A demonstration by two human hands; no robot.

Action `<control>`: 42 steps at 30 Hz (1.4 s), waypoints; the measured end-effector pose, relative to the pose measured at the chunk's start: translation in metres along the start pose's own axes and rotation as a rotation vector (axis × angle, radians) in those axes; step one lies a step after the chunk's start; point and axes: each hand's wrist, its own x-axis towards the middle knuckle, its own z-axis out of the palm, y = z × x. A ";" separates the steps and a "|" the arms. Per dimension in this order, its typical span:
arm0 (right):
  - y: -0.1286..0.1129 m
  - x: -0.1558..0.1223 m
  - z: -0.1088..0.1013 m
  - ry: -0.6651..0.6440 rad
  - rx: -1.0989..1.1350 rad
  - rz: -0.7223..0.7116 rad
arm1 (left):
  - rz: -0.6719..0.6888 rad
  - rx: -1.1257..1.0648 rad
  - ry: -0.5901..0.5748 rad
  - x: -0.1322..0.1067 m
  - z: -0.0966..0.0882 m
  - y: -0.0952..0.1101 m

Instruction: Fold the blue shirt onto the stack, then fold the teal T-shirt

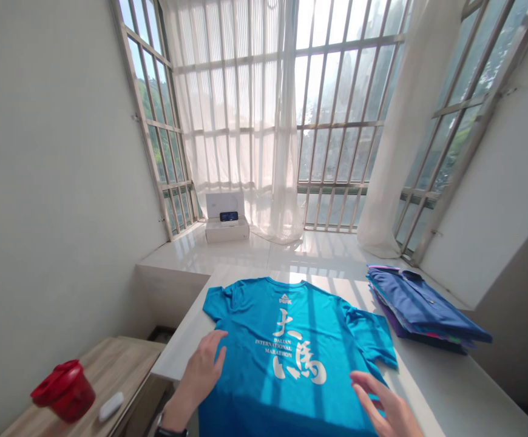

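Note:
A bright blue T-shirt [291,346] with white printed lettering lies spread flat on a white table [450,388], collar away from me. My left hand [203,367] rests on the shirt's left side, fingers stretched out flat. My right hand [385,403] hovers over or touches the shirt's lower right part, fingers spread apart. Neither hand holds anything.
A stack of folded dark blue and purple clothes [421,309] sits at the table's right. A wooden side table [86,388] at lower left carries a red lidded container [64,388] and a small white object [110,405]. A white box with a phone [226,218] stands by the barred, curtained window.

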 end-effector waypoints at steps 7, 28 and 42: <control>-0.002 0.092 0.060 0.003 -0.426 -0.200 | -0.044 0.109 0.007 0.101 0.011 -0.018; 0.088 0.169 -0.020 0.132 -0.289 -0.058 | 0.035 0.191 0.044 0.156 0.020 -0.016; 0.144 0.152 -0.012 0.205 -0.640 0.046 | -0.167 0.145 -0.165 0.152 0.028 -0.024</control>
